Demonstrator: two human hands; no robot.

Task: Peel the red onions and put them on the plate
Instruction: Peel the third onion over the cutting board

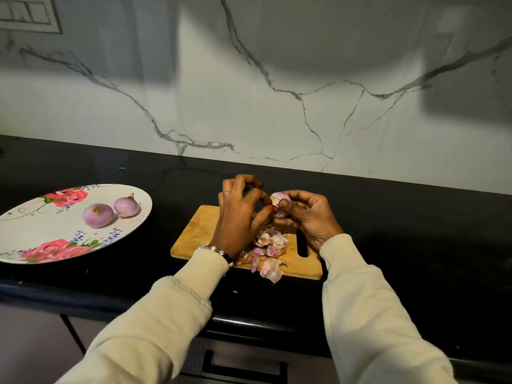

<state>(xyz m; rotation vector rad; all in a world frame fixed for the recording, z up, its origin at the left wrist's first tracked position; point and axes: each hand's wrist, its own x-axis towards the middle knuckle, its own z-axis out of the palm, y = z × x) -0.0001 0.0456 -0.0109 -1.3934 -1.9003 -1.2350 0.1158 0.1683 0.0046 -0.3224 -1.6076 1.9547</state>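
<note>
Black stone countertop runs across the head view, backed by a white marble-patterned wall with grey veins; a switch plate sits at the wall's upper left. Below the counter edge, a dark drawer front with a black handle is visible between the two forearms.

Centre: a wooden cutting board lies flat on the counter, its handle slot toward the right side. A heap of onion skins, pink, white and brownish, covers the board's near middle, with one larger piece overhanging the near edge.

Above the board, the right hand grips a partly peeled red onion, fingers curled round it from the right and below; pale purple flesh shows at the top. The left hand meets the onion from the left, thumb and a fingertip pinching at its surface, apparently on a flap of skin, while the remaining fingers arch upward and away. A ring is on one left finger, and a beaded bracelet circles the left wrist. Both arms wear cream sleeves.

Left: an oval floral plate with pink roses rests on the counter, well apart from the board. Two peeled onions lie on it just beside each other toward its right half: a rounder one nearer the viewer and a smaller one with a stem tip behind it.
</note>
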